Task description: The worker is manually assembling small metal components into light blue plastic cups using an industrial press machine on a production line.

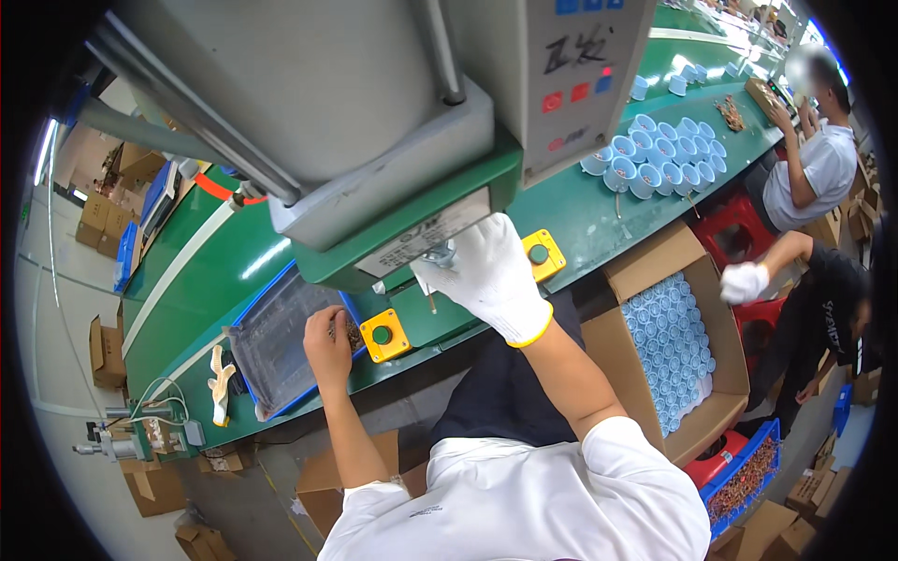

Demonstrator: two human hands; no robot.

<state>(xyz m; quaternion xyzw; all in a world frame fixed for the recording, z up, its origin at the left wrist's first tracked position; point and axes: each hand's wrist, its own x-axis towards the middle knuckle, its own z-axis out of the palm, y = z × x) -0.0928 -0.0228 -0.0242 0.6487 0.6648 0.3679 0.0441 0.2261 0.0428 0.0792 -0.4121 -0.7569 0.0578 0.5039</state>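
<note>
My left hand (pixel 328 348) is bare, its fingers curled at the right end of a blue-rimmed tray (pixel 281 327). Beside those fingers lies a small heap of brown parts (pixel 354 335); whatever they pinch is hidden. A white glove with a yellow cuff covers my right hand (pixel 491 280), which reaches under the head of a green and grey bench press (pixel 412 210). Its fingers close in around a small metal piece (pixel 440 253) below the press head, and I cannot make out what they hold. Yellow boxes with green push buttons (pixel 382 335) (pixel 539 253) flank the press.
Many light blue cups (pixel 659 154) stand on the green bench at right. An open carton (pixel 669 351) of blue parts sits by my right side, near a blue crate (pixel 748 477). A glove (pixel 222 385) lies left of the tray. Two people (pixel 814 150) (pixel 823 309) are at right.
</note>
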